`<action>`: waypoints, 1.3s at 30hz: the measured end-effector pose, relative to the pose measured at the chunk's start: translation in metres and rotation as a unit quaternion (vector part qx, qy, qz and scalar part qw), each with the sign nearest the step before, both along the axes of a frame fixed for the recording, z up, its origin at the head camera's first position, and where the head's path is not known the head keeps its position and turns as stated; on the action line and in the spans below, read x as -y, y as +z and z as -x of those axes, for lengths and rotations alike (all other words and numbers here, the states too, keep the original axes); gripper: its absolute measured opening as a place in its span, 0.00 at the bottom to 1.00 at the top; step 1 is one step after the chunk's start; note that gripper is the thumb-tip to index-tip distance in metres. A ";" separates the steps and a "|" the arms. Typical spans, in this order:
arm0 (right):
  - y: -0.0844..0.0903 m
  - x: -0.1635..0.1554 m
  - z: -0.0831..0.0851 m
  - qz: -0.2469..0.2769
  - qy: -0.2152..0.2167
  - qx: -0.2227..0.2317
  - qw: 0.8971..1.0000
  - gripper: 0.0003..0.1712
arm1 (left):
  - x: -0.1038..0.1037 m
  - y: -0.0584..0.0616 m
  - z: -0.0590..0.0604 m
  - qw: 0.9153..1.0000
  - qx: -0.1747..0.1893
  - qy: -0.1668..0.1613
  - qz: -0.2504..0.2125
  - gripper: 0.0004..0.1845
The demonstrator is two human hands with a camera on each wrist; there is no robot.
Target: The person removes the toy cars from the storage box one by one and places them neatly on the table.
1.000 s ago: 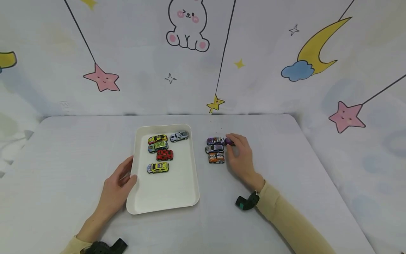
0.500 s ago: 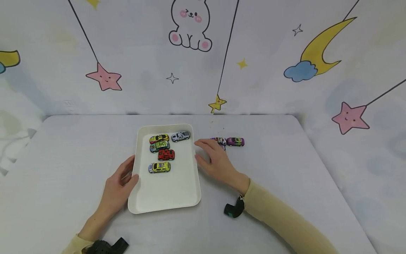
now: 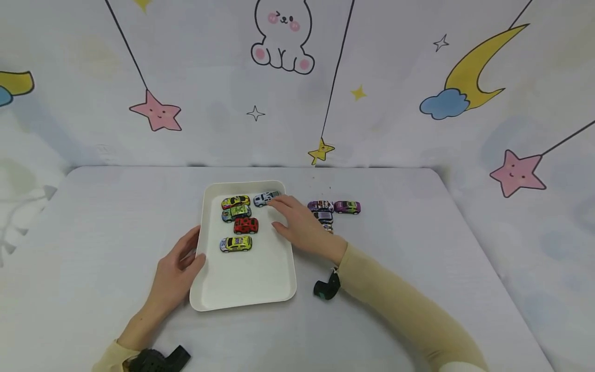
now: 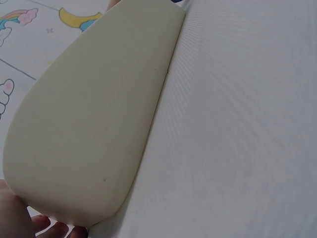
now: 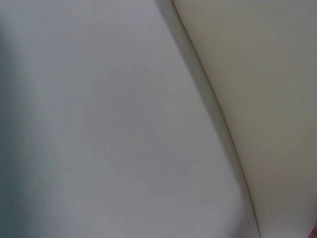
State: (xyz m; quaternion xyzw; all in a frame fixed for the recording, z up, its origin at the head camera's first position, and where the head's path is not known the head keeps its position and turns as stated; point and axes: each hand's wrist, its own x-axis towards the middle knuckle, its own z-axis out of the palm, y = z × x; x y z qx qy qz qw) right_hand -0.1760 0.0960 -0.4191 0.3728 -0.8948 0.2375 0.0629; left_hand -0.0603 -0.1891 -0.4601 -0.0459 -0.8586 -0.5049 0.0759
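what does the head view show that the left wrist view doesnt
Only the head view shows the toy cars: five in the white tray, with the right hand reaching over the tray's right rim by the silver car, and more cars on the table, among them a purple car. Only the left wrist view shows the tray's outer wall close up, with fingertips under its near corner. Both show the tray, the left hand at its edge, the pale table and the decorated backdrop.

orange car [image 3: 327, 227] mostly behind right hand [image 3: 297, 223] — silver car [image 3: 264, 198] partly covered
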 end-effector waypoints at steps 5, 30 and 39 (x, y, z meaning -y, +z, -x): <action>0.002 0.006 0.013 -0.028 -0.001 0.003 1.000 0.29 | 0.000 0.000 0.000 1.000 -0.003 -0.002 -0.002 0.31; 0.016 0.022 0.041 -0.175 0.012 -0.015 0.984 0.25 | 0.000 0.000 0.000 1.000 -0.005 -0.002 -0.001 0.31; 0.016 0.024 0.040 -0.178 0.002 -0.010 0.984 0.23 | 0.000 0.001 0.000 1.000 -0.005 0.000 0.004 0.32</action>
